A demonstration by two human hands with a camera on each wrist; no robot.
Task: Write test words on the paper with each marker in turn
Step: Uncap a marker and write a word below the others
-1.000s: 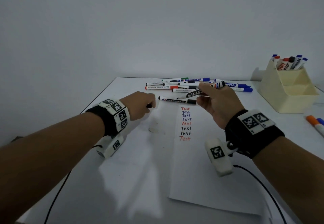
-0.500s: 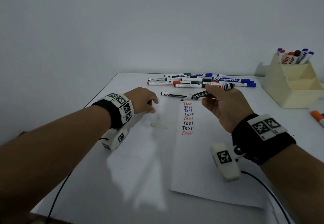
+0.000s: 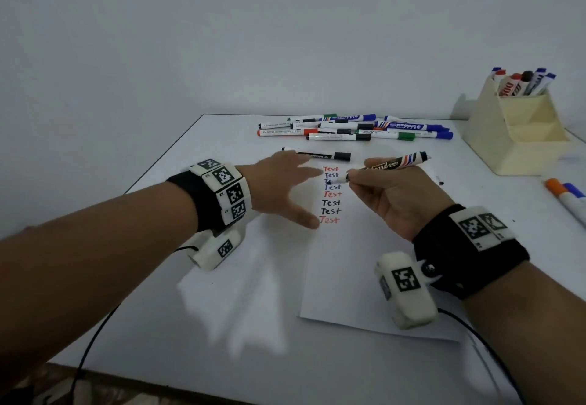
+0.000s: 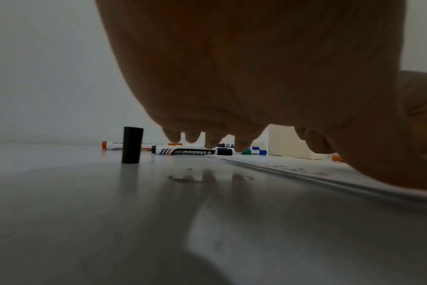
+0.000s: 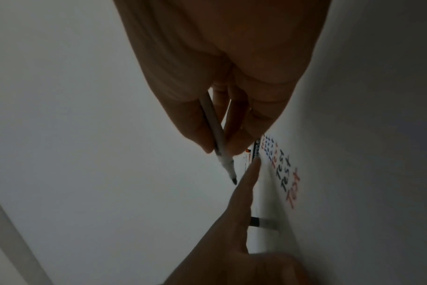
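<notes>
My right hand (image 3: 390,195) pinches an uncapped marker (image 3: 390,163), its tip pointing left just above the column of "Test" words (image 3: 331,195) on the white paper (image 3: 364,277). In the right wrist view the dark tip (image 5: 232,179) hangs clear of the sheet. My left hand (image 3: 285,188) lies open with spread fingers at the paper's left edge, holding nothing. A black cap (image 4: 132,145) stands upright on the table left of those fingers; the head view does not show it.
A capped black marker (image 3: 317,154) lies just beyond the paper. Behind it is a pile of several markers (image 3: 348,128). A cream holder (image 3: 520,138) with more markers stands at the far right, and two markers (image 3: 567,195) lie near the right edge.
My left hand has let go of the black cap, opened and moved right to the paper's edge. My right hand has lowered the marker's tip toward the written words.
</notes>
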